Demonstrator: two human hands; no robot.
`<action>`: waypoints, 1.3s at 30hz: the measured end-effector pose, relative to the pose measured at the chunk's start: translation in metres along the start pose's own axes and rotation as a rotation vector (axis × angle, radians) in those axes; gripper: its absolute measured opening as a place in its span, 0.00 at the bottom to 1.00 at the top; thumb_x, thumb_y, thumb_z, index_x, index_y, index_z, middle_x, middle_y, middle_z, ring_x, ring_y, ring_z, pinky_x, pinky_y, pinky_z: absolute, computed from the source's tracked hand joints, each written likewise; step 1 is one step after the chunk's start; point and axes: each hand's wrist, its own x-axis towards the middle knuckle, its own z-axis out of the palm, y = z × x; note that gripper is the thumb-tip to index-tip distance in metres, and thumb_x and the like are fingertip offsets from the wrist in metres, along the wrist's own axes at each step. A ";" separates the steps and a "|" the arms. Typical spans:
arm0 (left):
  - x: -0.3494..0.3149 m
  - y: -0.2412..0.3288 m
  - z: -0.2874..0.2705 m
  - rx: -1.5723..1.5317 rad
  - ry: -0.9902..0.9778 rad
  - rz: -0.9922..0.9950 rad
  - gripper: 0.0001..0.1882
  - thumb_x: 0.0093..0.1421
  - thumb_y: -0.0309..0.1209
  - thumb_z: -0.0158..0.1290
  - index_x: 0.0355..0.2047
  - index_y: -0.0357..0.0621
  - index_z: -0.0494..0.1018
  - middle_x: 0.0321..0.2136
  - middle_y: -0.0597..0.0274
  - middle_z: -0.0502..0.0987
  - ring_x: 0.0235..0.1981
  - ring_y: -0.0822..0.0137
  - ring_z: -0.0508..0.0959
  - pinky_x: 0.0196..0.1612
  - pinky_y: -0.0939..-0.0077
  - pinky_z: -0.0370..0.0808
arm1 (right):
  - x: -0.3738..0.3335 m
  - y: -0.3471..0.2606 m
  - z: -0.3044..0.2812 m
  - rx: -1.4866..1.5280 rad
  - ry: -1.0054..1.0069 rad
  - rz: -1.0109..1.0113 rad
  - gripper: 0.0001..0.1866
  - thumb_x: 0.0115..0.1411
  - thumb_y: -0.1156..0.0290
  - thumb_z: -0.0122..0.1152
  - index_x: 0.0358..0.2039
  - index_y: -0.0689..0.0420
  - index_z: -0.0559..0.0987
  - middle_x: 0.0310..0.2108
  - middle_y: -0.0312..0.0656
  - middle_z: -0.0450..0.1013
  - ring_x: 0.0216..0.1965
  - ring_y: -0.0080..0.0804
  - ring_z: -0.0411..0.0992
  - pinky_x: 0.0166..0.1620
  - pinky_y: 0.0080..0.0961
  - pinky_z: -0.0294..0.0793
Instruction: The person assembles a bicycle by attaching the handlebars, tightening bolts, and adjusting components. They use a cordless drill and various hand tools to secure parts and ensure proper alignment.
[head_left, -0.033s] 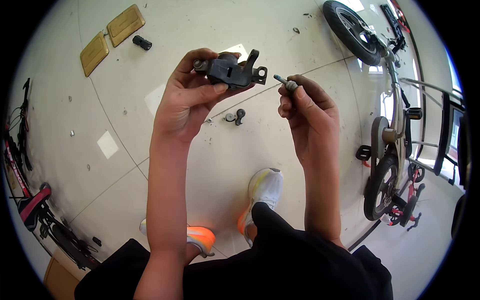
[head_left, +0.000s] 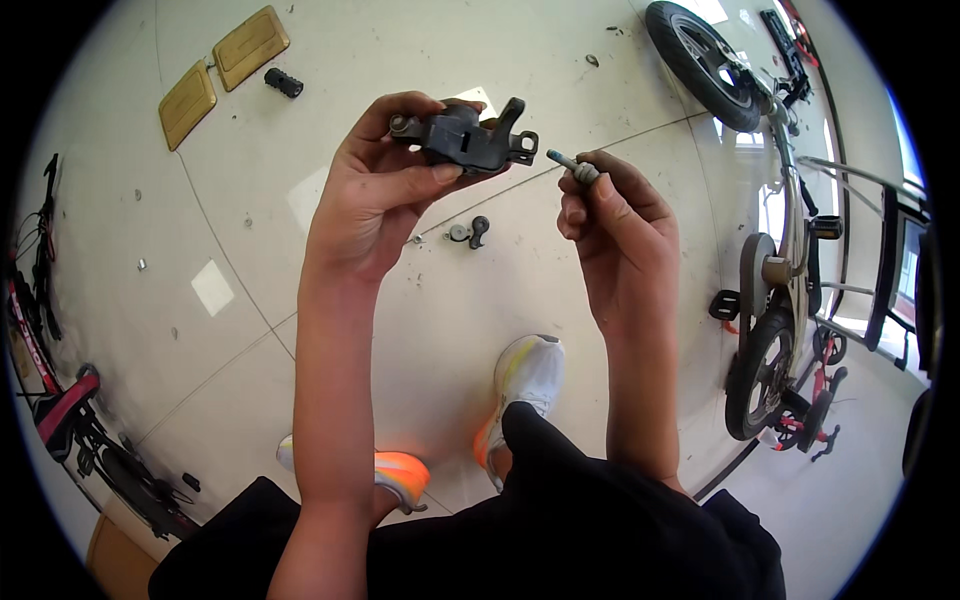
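Note:
A black bicycle disc brake caliper (head_left: 468,142) is held up in my left hand (head_left: 385,185), the thumb along its near side and the fingers behind it. Its curved lever arm points upward, and a mounting tab with a hole sticks out at its right end. In my right hand (head_left: 625,205), a bolt (head_left: 575,166) is pinched between thumb and fingers. Washers sit round the bolt, and its blue-coated threaded tip points up and left toward the tab, a small gap apart from it. The fingertips hide the bolt's head end.
On the tiled floor (head_left: 240,300) lie a round grey part (head_left: 459,233), a small black part (head_left: 479,231), two tan pedal-like plates (head_left: 250,48) and a black cylinder (head_left: 284,83). A small-wheeled bicycle (head_left: 785,250) is at the right; another bicycle (head_left: 95,430) is at the left.

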 end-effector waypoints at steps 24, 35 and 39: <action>-0.014 0.017 0.014 0.513 -0.112 0.008 0.17 0.42 0.06 0.47 0.30 0.39 0.72 0.42 0.53 0.74 0.47 0.59 0.76 0.44 0.72 0.77 | -0.005 0.006 0.017 -0.358 0.109 0.030 0.10 0.56 0.78 0.59 0.37 0.70 0.77 0.26 0.45 0.75 0.24 0.27 0.73 0.29 0.24 0.74; -0.018 0.018 0.022 0.517 0.113 -0.167 0.23 0.52 0.18 0.56 0.50 0.36 0.69 0.37 0.57 0.75 0.41 0.65 0.79 0.43 0.71 0.80 | 0.006 0.002 0.011 -0.529 0.072 0.008 0.08 0.56 0.76 0.59 0.34 0.67 0.78 0.25 0.41 0.74 0.22 0.24 0.70 0.27 0.19 0.69; -0.023 0.013 0.013 0.377 0.178 -0.245 0.22 0.56 0.24 0.56 0.51 0.34 0.67 0.37 0.54 0.75 0.37 0.63 0.80 0.41 0.70 0.82 | 0.009 0.005 0.016 -0.714 -0.005 -0.079 0.09 0.54 0.77 0.61 0.35 0.67 0.78 0.27 0.40 0.75 0.24 0.23 0.71 0.30 0.18 0.71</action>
